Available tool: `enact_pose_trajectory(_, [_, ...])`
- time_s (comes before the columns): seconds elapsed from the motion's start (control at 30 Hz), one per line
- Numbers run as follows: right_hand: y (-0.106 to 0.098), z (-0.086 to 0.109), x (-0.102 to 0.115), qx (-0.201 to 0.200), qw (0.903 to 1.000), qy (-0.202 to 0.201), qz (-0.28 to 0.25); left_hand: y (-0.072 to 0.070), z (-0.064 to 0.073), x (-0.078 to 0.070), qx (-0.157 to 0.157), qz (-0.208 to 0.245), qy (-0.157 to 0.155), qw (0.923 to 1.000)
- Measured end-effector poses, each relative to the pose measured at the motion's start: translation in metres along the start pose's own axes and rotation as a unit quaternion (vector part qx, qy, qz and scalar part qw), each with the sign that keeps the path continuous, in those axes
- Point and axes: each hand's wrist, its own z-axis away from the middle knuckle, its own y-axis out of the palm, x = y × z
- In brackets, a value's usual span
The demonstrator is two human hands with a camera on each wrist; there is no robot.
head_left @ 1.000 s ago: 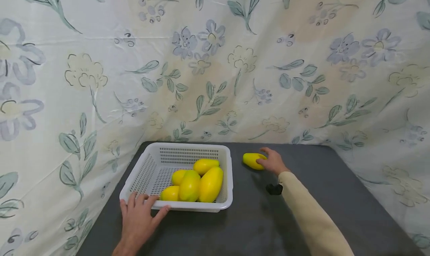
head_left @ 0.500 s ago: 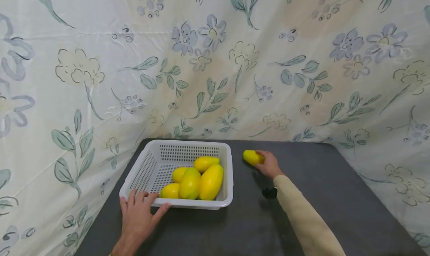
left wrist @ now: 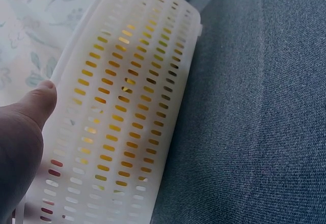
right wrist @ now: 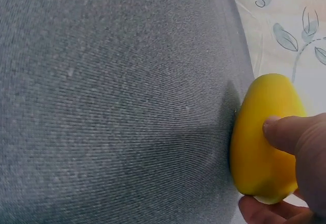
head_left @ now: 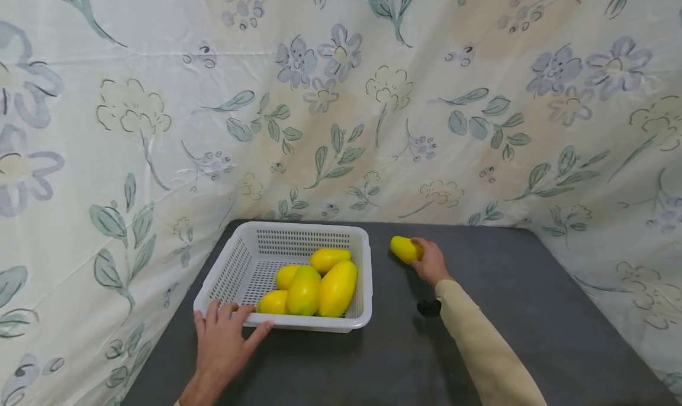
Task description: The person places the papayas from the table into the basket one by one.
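Observation:
My left hand (head_left: 222, 344) grips the near left rim of a white perforated plastic basket (head_left: 298, 323), fingers over the edge and thumb outside. Through its slots, reddish bits of fingers show in the left wrist view, behind the basket wall (left wrist: 81, 183). Several yellow mangoes (head_left: 337, 287) lie in the basket's right half, one of them greenish. Right of the basket, my right hand (head_left: 430, 263) holds a single yellow mango (head_left: 405, 249), low at the tabletop. In the right wrist view the thumb (right wrist: 277, 132) presses on that mango (right wrist: 260, 158) and fingers curl under its end.
A dark grey cloth-covered table (head_left: 383, 364) carries everything. Floral fabric (head_left: 341, 128) hangs behind it and along both sides. A small black object (head_left: 428, 307) sits at the right wrist.
My right hand has come down onto the lone mango and closed its fingers round it. The left hand stays at the basket rim. The head view has shifted slightly.

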Motion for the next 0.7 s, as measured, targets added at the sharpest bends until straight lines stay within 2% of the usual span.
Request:
enact_pose_trajectory(0.27, [-0.008, 0.004, 0.002, 0.022, 0.9996, 0.014, 0.005, 0.002, 0.001, 0.0, -0.013, -0.002, 0.005, 0.9999])
enact_pose_trajectory(0.43, [-0.023, 0.006, 0.01, 0.034, 0.9994, -0.005, 0.001, 0.0, 0.001, 0.001, -0.013, -0.001, 0.004, 0.9999])
enact_pose_trajectory(0.7, [-0.058, 0.012, 0.039, 0.016, 0.9985, -0.051, 0.007, 0.0, 0.001, 0.001, -0.005, 0.002, 0.007, 1.0])
